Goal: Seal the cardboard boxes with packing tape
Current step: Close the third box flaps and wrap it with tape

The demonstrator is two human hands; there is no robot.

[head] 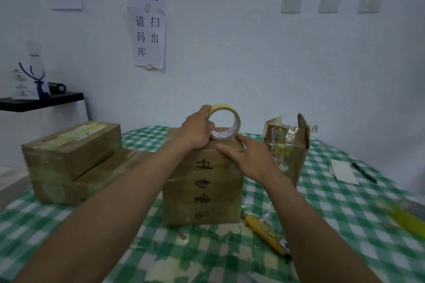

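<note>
Tension matters: left hand (198,133) grasps the pale-yellow tape roll (236,122); flat-fingered right hand (251,159) should press tape onto the brown cardboard box (202,190).

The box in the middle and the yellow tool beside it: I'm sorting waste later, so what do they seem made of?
The box looks like matte brown cardboard, with glossy clear tape bands. The yellow tool, probably a utility knife, looks like smooth plastic, though blur leaves that open.

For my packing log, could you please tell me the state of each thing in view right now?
tape roll: upright on centre box, gripped by left hand
centre box: closed
right hand: flat on centre box
right box: flaps open
left boxes: closed, taped
utility knife: lying flat
</note>
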